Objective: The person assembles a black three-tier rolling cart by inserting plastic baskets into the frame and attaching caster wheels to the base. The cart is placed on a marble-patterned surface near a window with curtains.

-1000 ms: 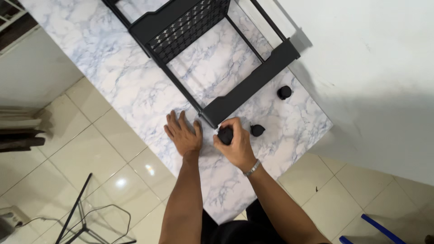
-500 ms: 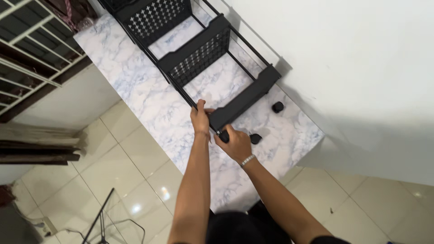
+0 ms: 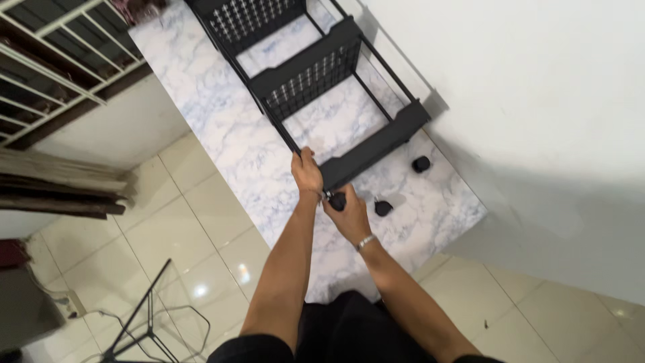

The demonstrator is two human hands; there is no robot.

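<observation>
A black metal rack [image 3: 306,64] with mesh baskets lies on its side on a marble-patterned tabletop [image 3: 222,134]. My left hand [image 3: 307,171] grips the near corner of the rack's frame. My right hand [image 3: 349,215] holds a small black caster wheel [image 3: 338,200] right against that corner's bottom end. Two more black caster wheels lie loose on the top, one [image 3: 383,208] just right of my right hand and one [image 3: 421,164] farther right near the rack's end bar [image 3: 376,144].
A white wall [image 3: 537,101] runs along the table's far right side. Tiled floor [image 3: 181,242] lies to the left, with a black wire stand [image 3: 144,323] and a stack of boards [image 3: 60,188]. A metal window grille [image 3: 54,60] is at the upper left.
My left hand has moved from flat on the tabletop to gripping the rack's corner. My right hand has brought the caster up to that corner. The view has pulled back.
</observation>
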